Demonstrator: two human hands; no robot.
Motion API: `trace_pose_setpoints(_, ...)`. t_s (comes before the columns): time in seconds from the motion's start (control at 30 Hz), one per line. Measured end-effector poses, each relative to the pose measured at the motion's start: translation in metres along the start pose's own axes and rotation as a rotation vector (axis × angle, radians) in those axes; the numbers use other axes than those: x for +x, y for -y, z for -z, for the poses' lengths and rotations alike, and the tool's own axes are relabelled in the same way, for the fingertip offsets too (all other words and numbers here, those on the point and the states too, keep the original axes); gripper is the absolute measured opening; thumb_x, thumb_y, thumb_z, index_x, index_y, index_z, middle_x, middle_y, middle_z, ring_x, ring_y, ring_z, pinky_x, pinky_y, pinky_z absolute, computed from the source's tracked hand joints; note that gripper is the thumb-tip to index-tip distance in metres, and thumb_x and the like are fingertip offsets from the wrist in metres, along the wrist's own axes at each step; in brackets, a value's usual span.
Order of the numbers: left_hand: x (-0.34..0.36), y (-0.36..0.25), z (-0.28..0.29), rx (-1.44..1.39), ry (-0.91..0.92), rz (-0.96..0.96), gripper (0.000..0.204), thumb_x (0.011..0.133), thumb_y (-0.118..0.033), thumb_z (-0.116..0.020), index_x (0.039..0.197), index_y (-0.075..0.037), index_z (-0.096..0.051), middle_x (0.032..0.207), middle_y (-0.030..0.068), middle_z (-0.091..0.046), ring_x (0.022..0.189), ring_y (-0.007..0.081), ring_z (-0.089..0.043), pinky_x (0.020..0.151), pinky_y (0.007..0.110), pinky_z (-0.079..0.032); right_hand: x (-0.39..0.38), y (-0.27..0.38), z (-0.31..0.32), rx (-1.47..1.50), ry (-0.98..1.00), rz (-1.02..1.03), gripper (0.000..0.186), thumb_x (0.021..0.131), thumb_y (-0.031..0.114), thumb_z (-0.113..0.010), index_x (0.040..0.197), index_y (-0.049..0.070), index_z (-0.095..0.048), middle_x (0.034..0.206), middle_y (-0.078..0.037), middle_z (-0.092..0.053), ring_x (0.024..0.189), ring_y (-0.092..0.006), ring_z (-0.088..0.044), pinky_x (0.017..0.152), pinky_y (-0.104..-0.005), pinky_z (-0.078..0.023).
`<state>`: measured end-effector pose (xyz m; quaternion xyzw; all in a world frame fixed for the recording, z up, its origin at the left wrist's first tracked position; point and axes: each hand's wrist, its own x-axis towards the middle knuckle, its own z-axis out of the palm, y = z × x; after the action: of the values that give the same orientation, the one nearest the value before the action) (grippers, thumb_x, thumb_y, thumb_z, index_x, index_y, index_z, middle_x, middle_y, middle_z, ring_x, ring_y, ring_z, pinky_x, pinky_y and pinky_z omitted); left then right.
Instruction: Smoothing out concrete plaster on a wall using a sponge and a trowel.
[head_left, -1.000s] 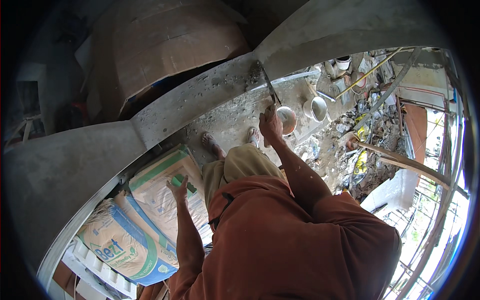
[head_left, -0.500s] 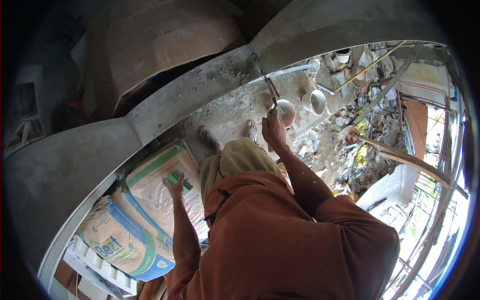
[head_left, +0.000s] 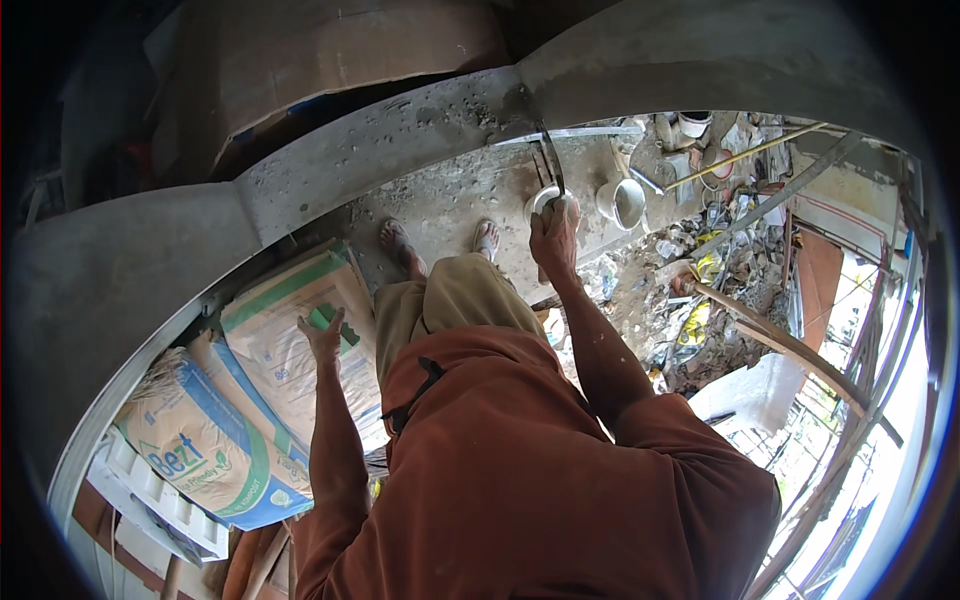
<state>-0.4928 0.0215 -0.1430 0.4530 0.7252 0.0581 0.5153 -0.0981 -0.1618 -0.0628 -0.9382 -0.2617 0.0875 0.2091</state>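
Note:
My right hand (head_left: 556,238) is closed around a trowel-like tool (head_left: 553,165) with a long, thin, dark blade seen nearly edge-on. The blade points away from me, and its far end reaches the grey cement ledge (head_left: 375,145). Whether the tip touches the ledge, I cannot tell. Behind this hand, a pale round bucket (head_left: 536,205) is partly hidden. My left hand (head_left: 325,338) hangs with its fingers apart and nothing visibly in it. Below it in the picture lies a tan paper sack (head_left: 285,362) with a green band.
Another sack (head_left: 200,440), blue and tan, lies at the left over a white slotted piece (head_left: 150,490). A white bucket (head_left: 622,204) stands on the floor to the right. Beyond it spreads rubble (head_left: 735,270), crossed by wooden poles (head_left: 780,335). Cardboard (head_left: 330,60) covers something behind the ledge.
The floor, sacks and rubble have shifted left in the view. The blade stands more upright in the picture, and my right hand now overlaps the nearer bucket. My left hand stays apart-fingered.

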Motion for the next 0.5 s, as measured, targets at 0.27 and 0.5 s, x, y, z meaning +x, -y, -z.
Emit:
trace_pose_setpoints(0.27,0.003,0.01,0.003,-0.099,0.036,0.007,0.113,0.071,-0.024,-0.085,0.147,0.003,-0.006,0.126,0.0176,-0.048,0.113,0.0261,-0.05,0.097,0.036,-0.04,0.006,-0.01,-0.008,-0.051,0.013,0.062,0.054,0.089,0.017,-0.056,0.133,-0.008,-0.036,0.097,-0.03,-0.061,0.088,-0.0467,-0.059,0.077,-0.0519,-0.046)
trace_pose_setpoints(0.5,0.01,0.02,0.007,-0.117,0.007,-0.037,0.113,0.07,-0.022,-0.086,0.146,0.006,-0.007,0.119,0.0186,-0.054,0.108,0.0266,-0.054,0.094,0.036,-0.044,0.011,-0.025,-0.02,-0.066,-0.064,0.141,0.047,0.088,0.016,-0.056,0.127,-0.007,-0.041,0.098,-0.031,-0.061,0.089,-0.0477,-0.059,0.077,-0.0528,-0.046)
